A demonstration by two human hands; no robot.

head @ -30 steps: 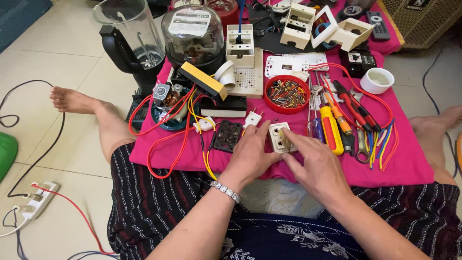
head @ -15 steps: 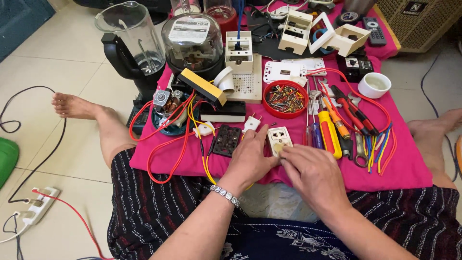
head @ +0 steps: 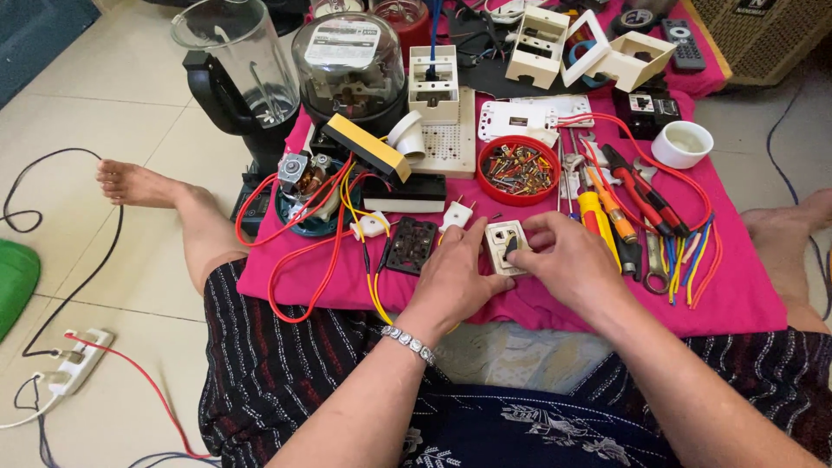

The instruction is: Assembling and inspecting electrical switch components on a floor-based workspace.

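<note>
- Blender (head: 238, 69) stands far left, off the pink cloth (head: 745, 295).
- My left hand (head: 455, 277) lies flat, fingers loose, thumb touching the white switch (head: 505, 247) mid-cloth.
- My right hand (head: 568, 260) pinches that switch's top edge.
- Red screw bowl (head: 518, 169) sits behind; pliers (head: 646, 186) lie right.

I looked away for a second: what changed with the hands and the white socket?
Both hands closed in: the right hand now pinches the white socket from the right, the left hand against its left edge. The black plate, red bowl and tools stayed put.
</note>
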